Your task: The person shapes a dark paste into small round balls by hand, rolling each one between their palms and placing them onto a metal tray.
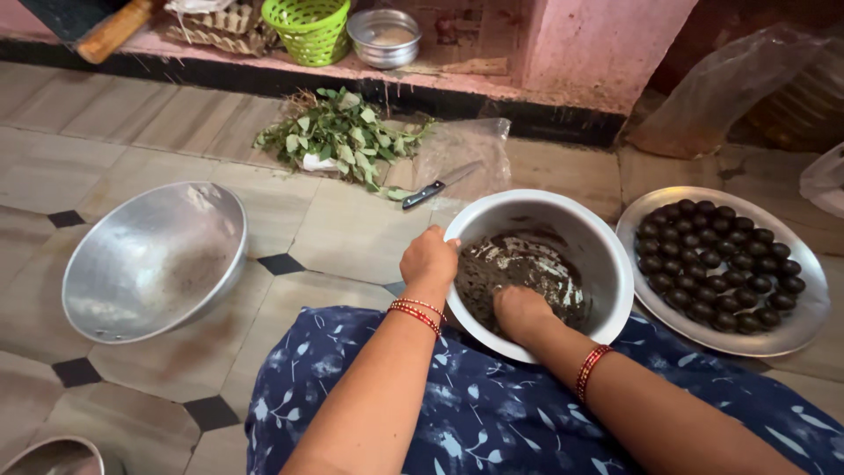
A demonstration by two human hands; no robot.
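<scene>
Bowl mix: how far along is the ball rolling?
Done: the plate holds rows of dark balls, roughly two-thirds covered. In hand: the left hand grips the bowl rim, and the right hand is down in the dark mix. Left: a thin layer of mix remains in the bowl.

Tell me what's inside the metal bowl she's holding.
The metal bowl holds a dark, crumbly mixture smeared over its bottom. The right hand presses into it, hiding what lies beneath; the left hand grips the rim.
</scene>
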